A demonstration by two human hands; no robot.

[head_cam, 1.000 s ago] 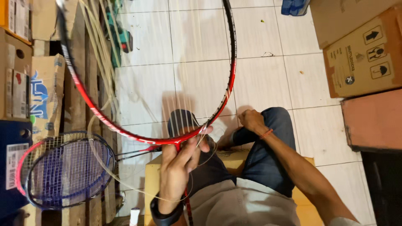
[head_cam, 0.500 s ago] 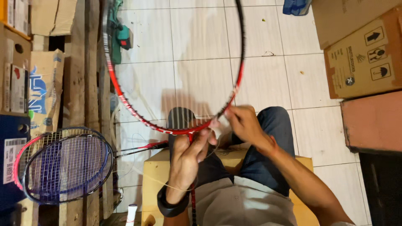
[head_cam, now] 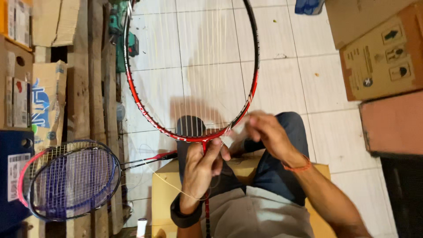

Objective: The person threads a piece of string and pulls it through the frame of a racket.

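A red and black badminton racket (head_cam: 152,118) is held upright over the tiled floor, its head partly strung with thin pale lengthwise strings. My left hand (head_cam: 202,166) grips it at the throat, where the head meets the shaft. My right hand (head_cam: 266,131) is at the lower right of the frame, fingers pinched on the pale string (head_cam: 169,183) near the rim. A loose length of that string curves down past my left wrist. I sit on a yellow box (head_cam: 164,194), knees in dark trousers below the racket.
Two strung rackets (head_cam: 72,180) with purple strings lean at the left beside wooden pallet slats (head_cam: 94,88). Cardboard boxes (head_cam: 379,53) stand at the right, more boxes (head_cam: 46,101) at the left. A green tool (head_cam: 121,42) lies on the floor.
The racket head has swung rightward and more upright. My right hand rose from my knee to the lower right of the frame and took hold of the string.
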